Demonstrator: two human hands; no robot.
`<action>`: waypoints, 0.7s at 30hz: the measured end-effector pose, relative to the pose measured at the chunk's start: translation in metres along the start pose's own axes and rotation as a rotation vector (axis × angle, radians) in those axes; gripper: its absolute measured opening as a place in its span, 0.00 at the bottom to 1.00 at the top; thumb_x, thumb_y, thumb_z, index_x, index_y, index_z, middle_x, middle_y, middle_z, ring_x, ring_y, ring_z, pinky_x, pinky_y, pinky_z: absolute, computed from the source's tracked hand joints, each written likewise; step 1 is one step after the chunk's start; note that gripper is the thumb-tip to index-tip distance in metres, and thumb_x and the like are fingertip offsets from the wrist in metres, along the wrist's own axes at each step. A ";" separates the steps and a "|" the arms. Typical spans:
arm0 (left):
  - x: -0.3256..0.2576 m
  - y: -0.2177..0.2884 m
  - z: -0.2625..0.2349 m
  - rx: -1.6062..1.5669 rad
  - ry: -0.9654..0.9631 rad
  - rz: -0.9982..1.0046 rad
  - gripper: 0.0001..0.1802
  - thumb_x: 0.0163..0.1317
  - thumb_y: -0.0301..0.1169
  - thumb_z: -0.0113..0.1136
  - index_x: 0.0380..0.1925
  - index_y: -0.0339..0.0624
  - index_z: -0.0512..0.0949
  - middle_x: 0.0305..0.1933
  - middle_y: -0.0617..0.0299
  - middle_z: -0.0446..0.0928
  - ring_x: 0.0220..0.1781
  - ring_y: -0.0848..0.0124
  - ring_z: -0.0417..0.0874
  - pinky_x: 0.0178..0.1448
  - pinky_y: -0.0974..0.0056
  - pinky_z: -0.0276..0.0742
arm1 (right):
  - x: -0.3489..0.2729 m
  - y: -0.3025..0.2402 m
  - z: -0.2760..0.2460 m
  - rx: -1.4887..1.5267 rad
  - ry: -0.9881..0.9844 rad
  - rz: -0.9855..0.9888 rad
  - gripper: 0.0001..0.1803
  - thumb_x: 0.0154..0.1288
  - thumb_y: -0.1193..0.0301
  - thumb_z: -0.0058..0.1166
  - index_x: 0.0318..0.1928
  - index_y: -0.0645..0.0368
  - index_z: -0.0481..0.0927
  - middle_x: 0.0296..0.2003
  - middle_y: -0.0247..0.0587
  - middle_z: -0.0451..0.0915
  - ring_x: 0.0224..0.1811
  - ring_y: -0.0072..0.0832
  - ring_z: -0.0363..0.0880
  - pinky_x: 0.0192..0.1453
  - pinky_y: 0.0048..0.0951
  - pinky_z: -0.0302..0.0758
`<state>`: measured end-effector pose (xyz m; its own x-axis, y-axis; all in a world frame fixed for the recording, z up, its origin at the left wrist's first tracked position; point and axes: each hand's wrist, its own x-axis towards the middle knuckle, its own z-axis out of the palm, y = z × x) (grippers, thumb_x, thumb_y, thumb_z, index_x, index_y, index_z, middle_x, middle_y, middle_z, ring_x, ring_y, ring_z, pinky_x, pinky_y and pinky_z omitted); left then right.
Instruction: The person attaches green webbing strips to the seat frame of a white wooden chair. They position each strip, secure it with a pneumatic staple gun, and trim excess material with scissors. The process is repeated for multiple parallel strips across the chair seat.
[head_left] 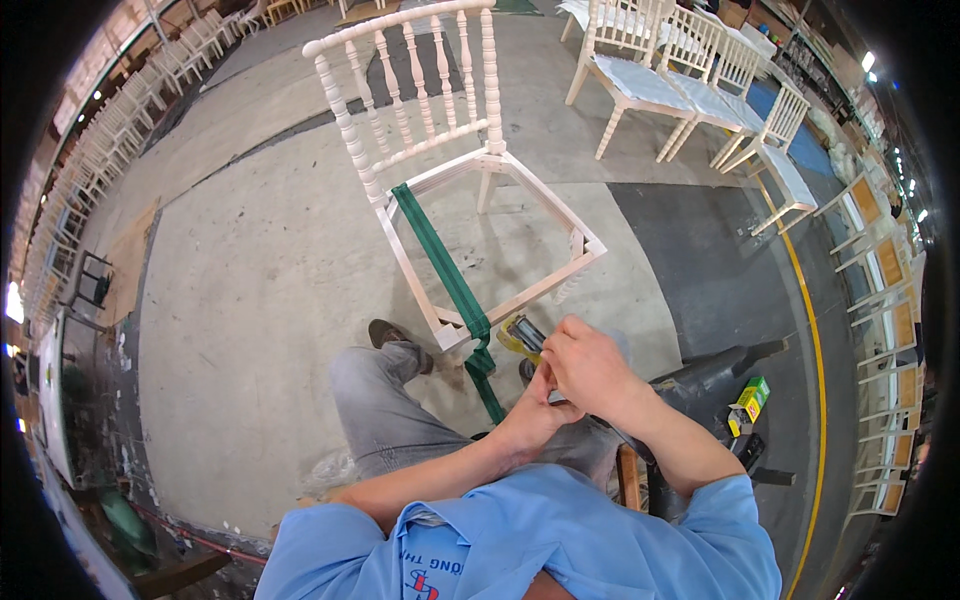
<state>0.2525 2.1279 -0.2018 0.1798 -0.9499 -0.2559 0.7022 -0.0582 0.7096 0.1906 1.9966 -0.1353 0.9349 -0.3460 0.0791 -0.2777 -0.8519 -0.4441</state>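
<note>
Right hand (588,362) just on the near side of the chair (431,146), fingers curled in tight, looks to have hold of a dark-and-yellow tool (526,335), stapler-like, its end poking out toward the chair's front rail (545,283). Left hand (535,420) sits right below, touching the right, also nearer than the chair; fingers half curled around a small pale piece (557,398), but can't tell if it grips that piece or part of the tool. Green strap (441,257) lies across the chair's open seat, back rail to front rail, close to its left side; tail hangs off the front, twisted, down toward the lap. Progress, judging by the layout: one band spans the seat, rest of the opening has no webbing, tail is uncut, so looks like an early stage; back and frame already together. Strap's fixing at either rail too small to tell. Neither hand is on the strap. Bent knee (372,390) at the chair's front left, yellow-green box (752,397) on the floor to its near right. White-seat chairs (640,80) beyond the chair to the right, long chair row (110,135) far off to its left.
</note>
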 end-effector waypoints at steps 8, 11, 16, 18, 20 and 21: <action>-0.006 0.002 -0.010 0.010 0.069 -0.054 0.38 0.61 0.12 0.66 0.68 0.46 0.62 0.65 0.60 0.71 0.67 0.65 0.76 0.70 0.59 0.76 | 0.001 -0.023 -0.015 -0.074 -0.174 0.057 0.10 0.71 0.71 0.62 0.48 0.62 0.88 0.43 0.49 0.81 0.43 0.50 0.85 0.48 0.48 0.82; -0.006 0.003 -0.008 0.006 0.080 -0.065 0.35 0.59 0.12 0.69 0.63 0.49 0.66 0.66 0.63 0.71 0.70 0.66 0.73 0.72 0.57 0.76 | 0.000 -0.023 -0.015 -0.118 -0.241 0.063 0.11 0.72 0.70 0.62 0.50 0.62 0.88 0.44 0.48 0.81 0.42 0.52 0.86 0.47 0.48 0.82; -0.008 0.013 -0.018 0.013 0.115 -0.049 0.46 0.59 0.11 0.69 0.75 0.47 0.60 0.68 0.59 0.70 0.66 0.63 0.78 0.70 0.56 0.78 | 0.015 -0.015 -0.013 0.245 -0.027 0.079 0.14 0.76 0.66 0.61 0.52 0.62 0.88 0.40 0.48 0.84 0.38 0.44 0.85 0.43 0.41 0.82; -0.017 0.023 -0.019 -0.010 0.108 -0.026 0.53 0.59 0.11 0.69 0.80 0.48 0.52 0.70 0.57 0.69 0.65 0.62 0.79 0.69 0.56 0.80 | 0.022 0.005 -0.012 0.460 -0.082 0.247 0.16 0.79 0.61 0.59 0.53 0.61 0.87 0.41 0.46 0.87 0.40 0.40 0.87 0.44 0.40 0.83; -0.019 0.027 -0.020 0.028 0.059 0.031 0.63 0.58 0.11 0.70 0.86 0.50 0.42 0.72 0.55 0.67 0.65 0.61 0.80 0.67 0.54 0.82 | 0.029 0.059 0.000 0.674 -0.201 0.514 0.21 0.82 0.55 0.56 0.54 0.60 0.87 0.43 0.44 0.89 0.44 0.38 0.89 0.48 0.42 0.85; -0.018 0.033 -0.015 0.047 0.026 0.037 0.61 0.57 0.12 0.71 0.85 0.49 0.46 0.71 0.54 0.67 0.65 0.62 0.80 0.68 0.54 0.82 | 0.021 0.089 0.007 0.857 -0.277 0.611 0.25 0.83 0.50 0.53 0.56 0.60 0.86 0.43 0.41 0.88 0.42 0.34 0.89 0.47 0.41 0.85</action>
<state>0.2832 2.1481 -0.1835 0.2236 -0.9432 -0.2457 0.6620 -0.0381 0.7485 0.1869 1.9166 -0.1790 0.7384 -0.4259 -0.5229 -0.5667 0.0283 -0.8234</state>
